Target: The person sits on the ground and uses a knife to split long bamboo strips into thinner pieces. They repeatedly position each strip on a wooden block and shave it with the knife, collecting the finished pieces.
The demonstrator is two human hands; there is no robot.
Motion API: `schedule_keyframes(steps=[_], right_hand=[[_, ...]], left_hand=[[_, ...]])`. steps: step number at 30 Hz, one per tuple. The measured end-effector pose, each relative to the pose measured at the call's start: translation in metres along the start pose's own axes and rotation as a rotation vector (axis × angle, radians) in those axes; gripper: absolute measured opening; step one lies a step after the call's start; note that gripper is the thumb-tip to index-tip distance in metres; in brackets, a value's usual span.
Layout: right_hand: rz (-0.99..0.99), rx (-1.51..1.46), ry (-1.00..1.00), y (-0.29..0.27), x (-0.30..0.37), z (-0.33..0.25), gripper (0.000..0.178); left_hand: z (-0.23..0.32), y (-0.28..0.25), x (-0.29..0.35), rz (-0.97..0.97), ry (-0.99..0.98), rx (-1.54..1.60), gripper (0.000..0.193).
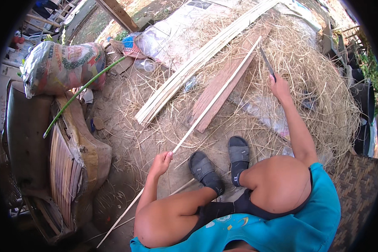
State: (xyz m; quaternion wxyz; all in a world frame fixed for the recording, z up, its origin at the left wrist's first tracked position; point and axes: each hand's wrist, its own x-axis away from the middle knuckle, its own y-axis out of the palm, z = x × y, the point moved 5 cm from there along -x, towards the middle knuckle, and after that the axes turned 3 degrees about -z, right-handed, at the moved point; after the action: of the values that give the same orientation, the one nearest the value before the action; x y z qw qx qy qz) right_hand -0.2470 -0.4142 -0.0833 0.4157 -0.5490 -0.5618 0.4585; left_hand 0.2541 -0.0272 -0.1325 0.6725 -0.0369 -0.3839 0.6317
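Observation:
A long, thin, pale strip that looks like split bamboo slants across the middle. My left hand is closed around it near its lower part, and its tail runs down past my left leg. The strip's far end rests over a reddish-brown wooden board lying on the ground. My right hand grips the dark handle of a knife, its narrow blade pointing up and left. The blade tip is close to the strip's far end; whether they touch I cannot tell.
Pale shavings are heaped around the board. A bundle of long pale strips lies left of it. On the left stand a stuffed woven sack, a green stalk and a worn carton holding slats. Woven matting lies at right.

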Motion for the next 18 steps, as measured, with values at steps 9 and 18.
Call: schedule_keyframes(steps=[9,18], right_hand=[[-0.41,-0.165,-0.486,0.064,0.142,-0.133,0.039],[-0.455,-0.283,-0.276,0.053,0.115,-0.126,0.043]], left_hand=[[0.04,0.027,-0.014,0.277,0.253,-0.162,0.024],[0.027,0.033,-0.001,0.182,0.216,-0.248,0.033]])
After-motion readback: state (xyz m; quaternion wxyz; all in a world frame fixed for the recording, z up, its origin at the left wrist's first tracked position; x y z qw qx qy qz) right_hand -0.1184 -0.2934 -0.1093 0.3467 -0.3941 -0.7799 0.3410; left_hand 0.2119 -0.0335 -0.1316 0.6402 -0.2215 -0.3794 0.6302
